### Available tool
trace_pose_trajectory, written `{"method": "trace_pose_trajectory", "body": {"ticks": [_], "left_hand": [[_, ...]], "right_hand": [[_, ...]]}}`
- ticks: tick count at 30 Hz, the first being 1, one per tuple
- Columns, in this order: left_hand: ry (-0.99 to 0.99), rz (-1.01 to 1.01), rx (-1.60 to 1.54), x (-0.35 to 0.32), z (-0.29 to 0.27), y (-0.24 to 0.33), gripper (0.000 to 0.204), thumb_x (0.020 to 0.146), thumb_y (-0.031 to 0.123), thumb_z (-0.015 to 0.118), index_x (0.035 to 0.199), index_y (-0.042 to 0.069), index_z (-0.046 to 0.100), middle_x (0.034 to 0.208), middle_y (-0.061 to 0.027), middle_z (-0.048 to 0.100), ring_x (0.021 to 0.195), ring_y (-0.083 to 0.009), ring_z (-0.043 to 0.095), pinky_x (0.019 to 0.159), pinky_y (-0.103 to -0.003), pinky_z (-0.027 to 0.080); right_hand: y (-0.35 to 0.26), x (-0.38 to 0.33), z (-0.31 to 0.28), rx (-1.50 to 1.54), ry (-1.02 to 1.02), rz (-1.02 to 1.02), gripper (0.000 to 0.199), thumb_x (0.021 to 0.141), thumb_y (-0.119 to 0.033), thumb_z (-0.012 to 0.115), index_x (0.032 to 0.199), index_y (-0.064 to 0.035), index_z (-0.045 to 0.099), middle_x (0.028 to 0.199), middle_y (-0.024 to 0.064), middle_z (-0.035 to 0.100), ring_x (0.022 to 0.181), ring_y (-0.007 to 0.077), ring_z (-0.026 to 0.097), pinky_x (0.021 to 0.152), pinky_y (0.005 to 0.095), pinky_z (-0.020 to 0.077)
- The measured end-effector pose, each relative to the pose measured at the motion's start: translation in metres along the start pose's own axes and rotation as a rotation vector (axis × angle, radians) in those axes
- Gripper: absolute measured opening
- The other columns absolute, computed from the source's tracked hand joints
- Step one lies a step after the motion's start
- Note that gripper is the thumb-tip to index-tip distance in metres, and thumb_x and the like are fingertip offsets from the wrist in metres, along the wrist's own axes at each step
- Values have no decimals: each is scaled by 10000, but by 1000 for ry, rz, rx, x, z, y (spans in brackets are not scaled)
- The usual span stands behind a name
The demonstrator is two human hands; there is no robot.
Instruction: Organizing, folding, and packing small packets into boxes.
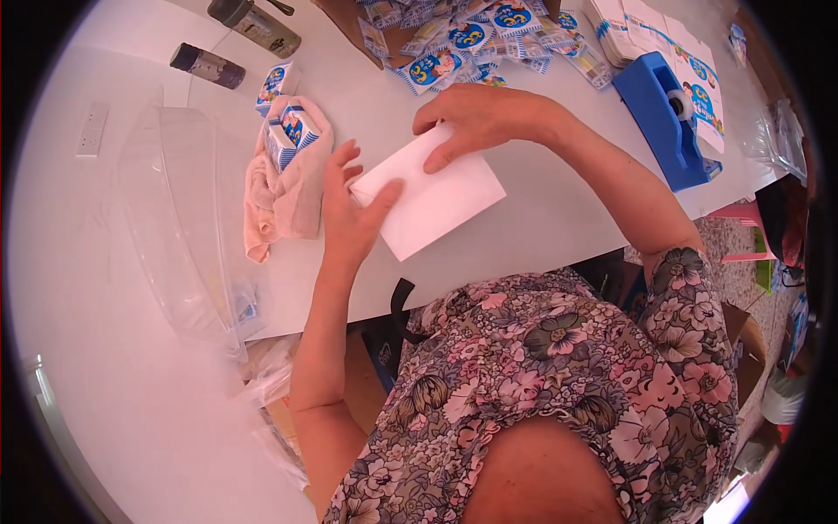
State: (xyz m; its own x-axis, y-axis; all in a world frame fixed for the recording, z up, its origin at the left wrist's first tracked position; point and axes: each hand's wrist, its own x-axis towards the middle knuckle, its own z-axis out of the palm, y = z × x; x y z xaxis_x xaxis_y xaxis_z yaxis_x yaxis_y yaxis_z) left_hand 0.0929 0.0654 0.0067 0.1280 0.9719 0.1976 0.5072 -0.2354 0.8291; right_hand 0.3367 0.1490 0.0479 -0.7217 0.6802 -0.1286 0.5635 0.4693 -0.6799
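A white card carton point(449, 203), its plain side up, lies tilted between my hands above the table. My left hand point(353, 208) is at its left end, the thumb pressing on the top face and the fingers raised beside the far corner. Gripping the far edge, my right hand point(480, 120) has its thumb on the upper face and its index finger behind. The carton's underside and whatever may be inside are hidden.
A pile of small blue-and-white packets point(467, 44) spills from a cardboard box point(349, 26). To the right are a blue tape dispenser point(661, 122) and stacked printed cartons point(642, 31). On the left are a pink cloth point(305, 205), small boxes point(288, 140) and two bottles point(208, 66).
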Motion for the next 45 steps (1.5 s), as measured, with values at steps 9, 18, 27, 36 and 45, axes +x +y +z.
{"method": "trace_pose_trajectory", "body": {"ticks": [9,18,27,36,45], "left_hand": [[456,692,439,-47,-31,37,623,791,236,829,1330,126,537,1282,-79,466,1165,-323,450,966,-455,415],[281,791,1124,-88,-27,-41,389,776,194,767,1142,292,680,1237,11,497,1196,-266,394,1012,-463,303],[97,505,1041,-99,-20,-17,459,699,260,819,1138,197,704,1325,-70,520,1229,-297,406,1045,-490,206],[3,571,354,-12,107,19,367,768,177,782,1088,24,687,1271,-113,586,1231,-328,461,923,-436,413],[-293,80,648,37,122,25,640,796,451,763,1280,62,611,1364,-102,551,1172,-341,510,946,-463,425]], "right_hand": [[-33,-20,12,268,350,-670,709,717,-321,870,1331,-85,606,1380,142,554,1319,320,477,1092,429,388],[117,37,10,-725,812,186,521,842,-393,722,1317,-213,601,1401,48,539,1344,262,434,1086,631,301],[90,-83,59,-524,425,-44,425,894,-213,680,1311,-207,597,1443,10,524,1356,244,443,1131,564,278],[75,-123,72,-487,671,82,339,864,-85,696,1198,-112,649,1256,88,666,1166,287,622,1006,438,462],[90,-156,65,-479,686,181,409,812,11,660,1212,-72,635,1187,104,686,1084,299,653,892,419,508]]}}
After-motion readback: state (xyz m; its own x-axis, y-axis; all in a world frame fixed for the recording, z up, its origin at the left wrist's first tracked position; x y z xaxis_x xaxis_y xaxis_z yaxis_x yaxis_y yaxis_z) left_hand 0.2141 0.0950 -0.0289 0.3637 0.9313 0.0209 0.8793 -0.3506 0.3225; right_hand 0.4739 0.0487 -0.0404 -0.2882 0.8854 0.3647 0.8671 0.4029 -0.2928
